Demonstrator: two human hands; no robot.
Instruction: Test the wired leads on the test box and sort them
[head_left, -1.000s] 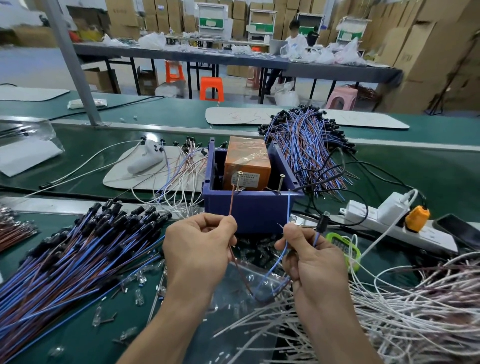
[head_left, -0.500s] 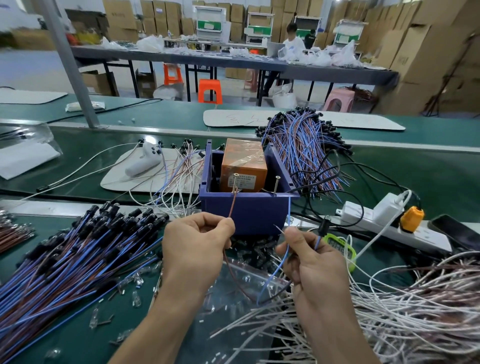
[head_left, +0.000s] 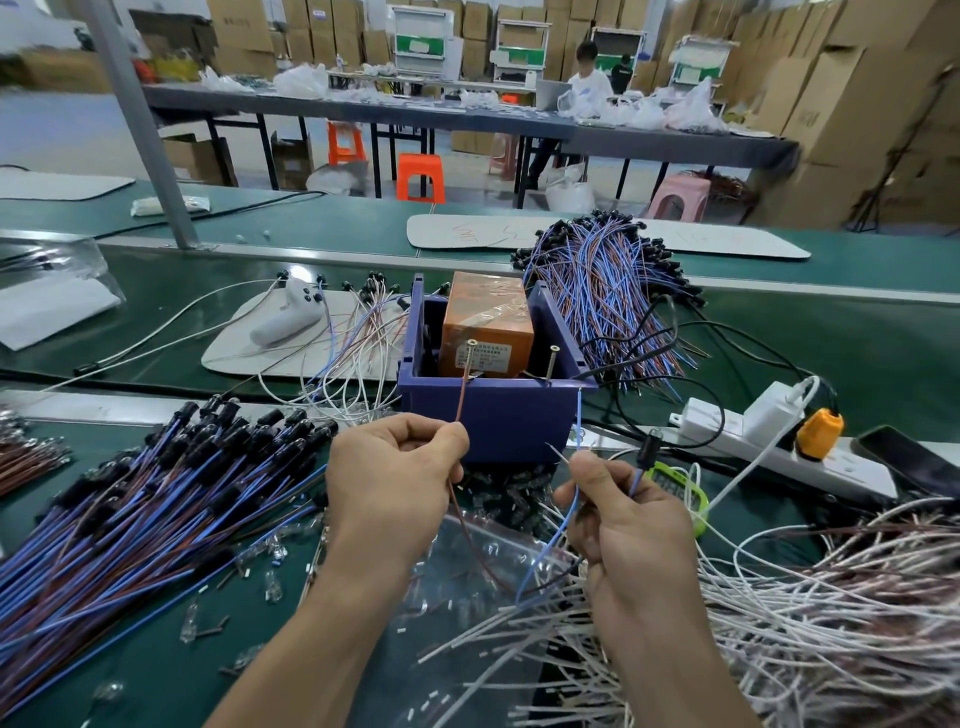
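Left grip (head_left: 395, 483) pinches the brown lead (head_left: 461, 402), tip against the 11 o'clock screw (head_left: 471, 353) of the test box (head_left: 498, 421). Right grip (head_left: 628, 525) pinches the blue lead (head_left: 579, 421), whose tip seems short of the 1 o'clock screw (head_left: 552, 361): poor contact could fail a good lead.

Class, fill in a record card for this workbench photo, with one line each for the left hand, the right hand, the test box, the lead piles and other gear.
Left hand: pinches the brown wire, whose tip is up at the left screw
Right hand: pinches the blue wire, whose tip is at the box's front right corner
Test box: blue, holds an orange block
Lead piles: blue-and-brown leads at left; white leads at right
Other gear: white power strip beside the box
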